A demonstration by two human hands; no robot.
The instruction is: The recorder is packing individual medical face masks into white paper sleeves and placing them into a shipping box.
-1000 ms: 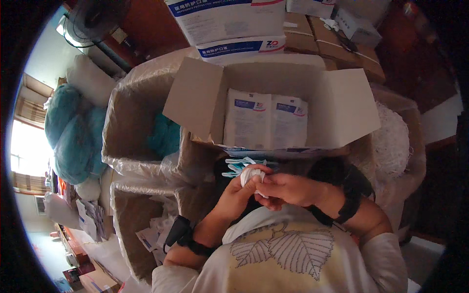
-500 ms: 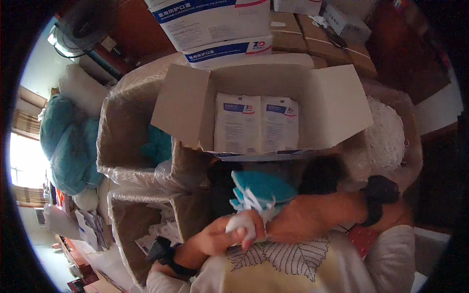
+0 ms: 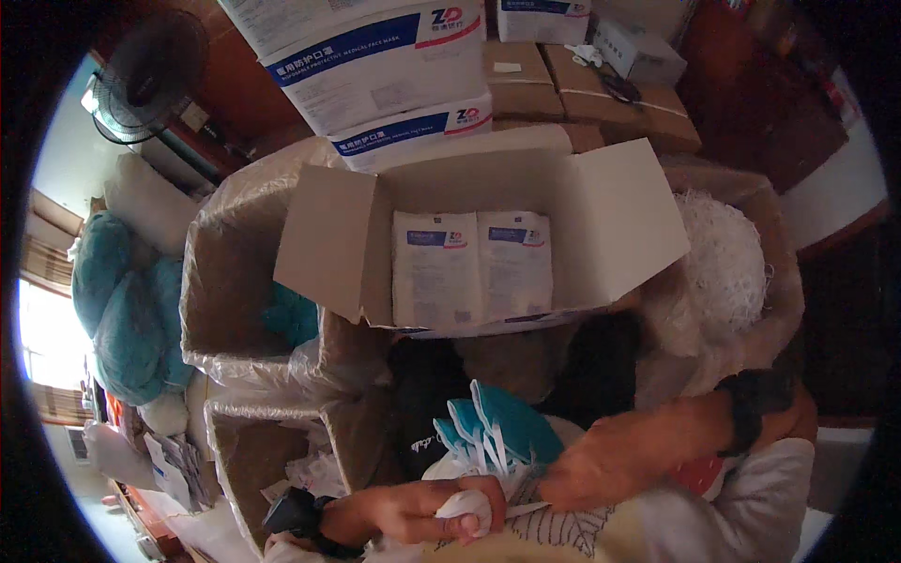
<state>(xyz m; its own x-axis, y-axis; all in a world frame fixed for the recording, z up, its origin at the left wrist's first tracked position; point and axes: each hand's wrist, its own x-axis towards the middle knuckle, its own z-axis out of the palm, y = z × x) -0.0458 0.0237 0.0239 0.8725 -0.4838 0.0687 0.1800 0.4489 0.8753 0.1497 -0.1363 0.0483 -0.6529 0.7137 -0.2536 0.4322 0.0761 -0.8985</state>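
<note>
Teal face masks with white straps lie in a small stack against my lap, just beyond my hands. My left hand is closed around a rounded white bundle, which looks like gathered strap or cloth. From it a narrow white strip stretches to my right hand, whose fingertips are closed on its other end. The fingers of the right hand are partly hidden by its back. Both hands are low in front of my body, a short gap between them.
Ahead stands an open white carton holding two stacks of white mask packets. Plastic-lined bins are at left, one with teal pieces. A heap of white strands lies at right. Closed cartons are stacked behind.
My right hand has drawn away from the left, and the white strip now shows between them. Both hands sit lower in view. The open carton appears lower too, as the view has shifted.
</note>
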